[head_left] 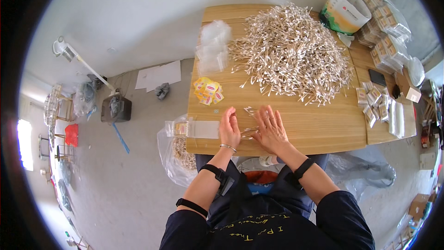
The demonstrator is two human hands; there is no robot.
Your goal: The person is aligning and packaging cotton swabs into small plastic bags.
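My left hand point(229, 129) stands on its edge near the front of the table, fingers stretched and close together. My right hand point(272, 129) lies palm down with its fingers spread, on or just over a few cotton swabs point(249, 132) that show between the two hands. Beside my left hand is a flat white strip point(206, 129), with a clear pack of cotton swabs point(179, 129) at its left end, by the table edge. Farther back rises a big loose heap of cotton swabs point(293, 53). What lies under my right palm is hidden.
Yellow printed cards point(208, 91) and clear plastic bags point(213, 42) lie on the left of the wooden table point(319, 127). Packed swab bundles point(373, 103), a dark phone point(377, 77) and a white-and-green bag point(344, 12) are at right. A swab-filled bag point(183, 155) hangs below the left edge.
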